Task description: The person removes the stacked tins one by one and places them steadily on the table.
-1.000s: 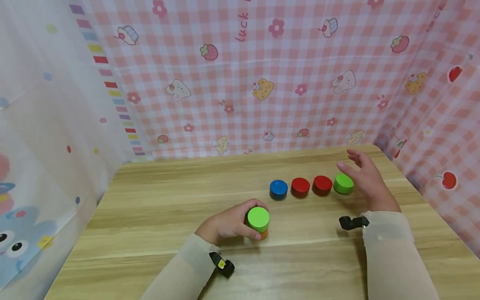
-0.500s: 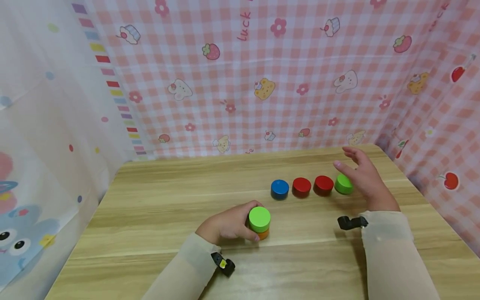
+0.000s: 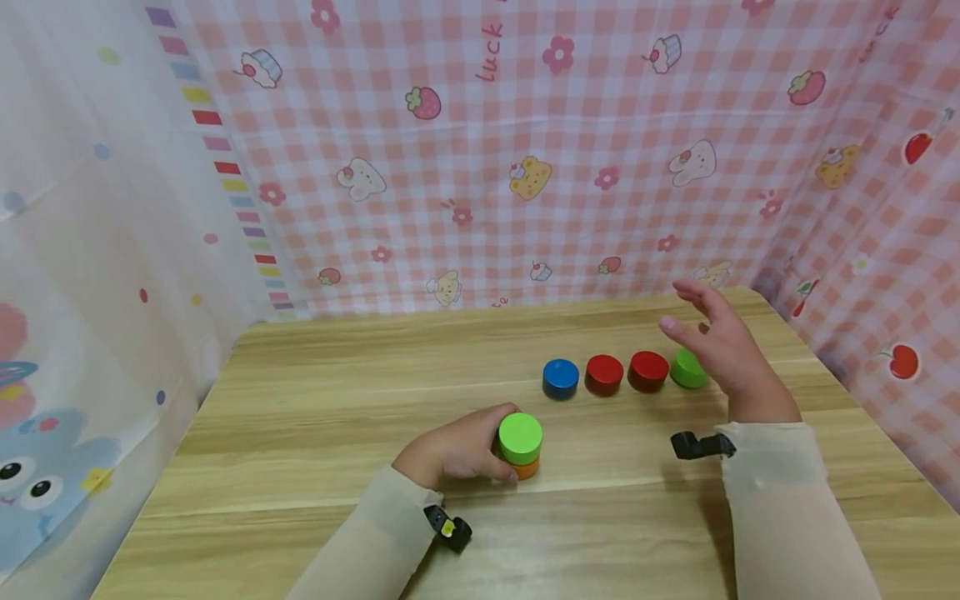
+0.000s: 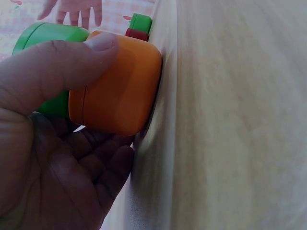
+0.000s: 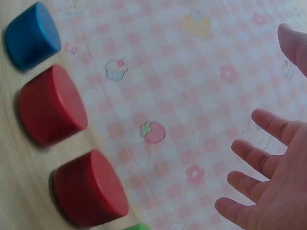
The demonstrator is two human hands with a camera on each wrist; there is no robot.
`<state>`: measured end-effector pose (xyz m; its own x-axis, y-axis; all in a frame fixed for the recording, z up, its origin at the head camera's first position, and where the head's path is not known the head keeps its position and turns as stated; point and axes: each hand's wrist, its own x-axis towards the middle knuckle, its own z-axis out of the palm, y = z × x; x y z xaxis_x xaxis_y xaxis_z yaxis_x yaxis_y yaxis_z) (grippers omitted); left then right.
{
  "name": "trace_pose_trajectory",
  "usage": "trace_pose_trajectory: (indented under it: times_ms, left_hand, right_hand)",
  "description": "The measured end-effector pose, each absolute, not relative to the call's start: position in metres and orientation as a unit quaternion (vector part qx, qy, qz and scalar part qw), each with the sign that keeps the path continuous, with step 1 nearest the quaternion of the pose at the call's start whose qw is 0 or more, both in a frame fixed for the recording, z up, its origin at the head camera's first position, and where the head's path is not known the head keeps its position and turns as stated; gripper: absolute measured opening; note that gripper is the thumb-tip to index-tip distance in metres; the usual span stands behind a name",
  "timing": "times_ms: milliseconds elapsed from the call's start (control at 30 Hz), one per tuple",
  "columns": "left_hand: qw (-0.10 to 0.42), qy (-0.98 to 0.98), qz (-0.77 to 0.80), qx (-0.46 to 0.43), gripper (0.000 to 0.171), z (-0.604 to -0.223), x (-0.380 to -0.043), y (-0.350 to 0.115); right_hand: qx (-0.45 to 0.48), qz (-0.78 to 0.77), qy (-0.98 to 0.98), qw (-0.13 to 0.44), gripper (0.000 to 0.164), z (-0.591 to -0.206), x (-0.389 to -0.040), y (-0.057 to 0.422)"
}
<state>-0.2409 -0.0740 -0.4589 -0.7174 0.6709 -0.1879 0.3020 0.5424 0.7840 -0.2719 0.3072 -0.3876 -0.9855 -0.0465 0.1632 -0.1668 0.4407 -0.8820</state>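
Observation:
My left hand (image 3: 467, 448) curls round a short stack, a light green round block (image 3: 520, 437) on top of an orange round block (image 3: 527, 469). In the left wrist view the thumb presses the side of the orange block (image 4: 125, 86), which stands on the table. The other fingers lie partly hidden behind the stack. My right hand (image 3: 723, 358) is raised, holding nothing, its fingers spread apart in the right wrist view. Below and beside it in the head view sits another green round block (image 3: 687, 370), partly covered by the hand.
Left of that green block, a blue block (image 3: 560, 379), a red block (image 3: 603, 375) and a second red block (image 3: 648, 372) form a row on the wooden table (image 3: 337, 375). A pink checked cloth (image 3: 465, 150) hangs behind the table's far edge.
My right hand has lifted a little and shifted left and away from me, covering part of the right-hand green block. The left hand stays round the stack. The head view has shifted slightly.

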Motion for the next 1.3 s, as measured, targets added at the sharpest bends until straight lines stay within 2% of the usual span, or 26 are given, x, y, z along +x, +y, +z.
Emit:
trace_pose_trajectory:
  times_ms: [300,633,1300]
  left_hand:
    - [0.241,0.843,0.382,0.291,0.067,-0.458,-0.241,-0.074]
    - [0.243,0.840,0.387,0.291,0.065,-0.459,-0.241,-0.075]
    - [0.242,0.841,0.383,0.297,0.065,-0.457,-0.240,-0.074]
  right_hand:
    - [0.121,0.526,-0.839,0.068,0.073,-0.370,-0.259,0.290]
    - [0.162,0.523,-0.834,0.064,0.067,-0.367,-0.254,0.272]
    - [0.220,0.494,-0.841,0.008,0.066,-0.372,-0.250,0.232]
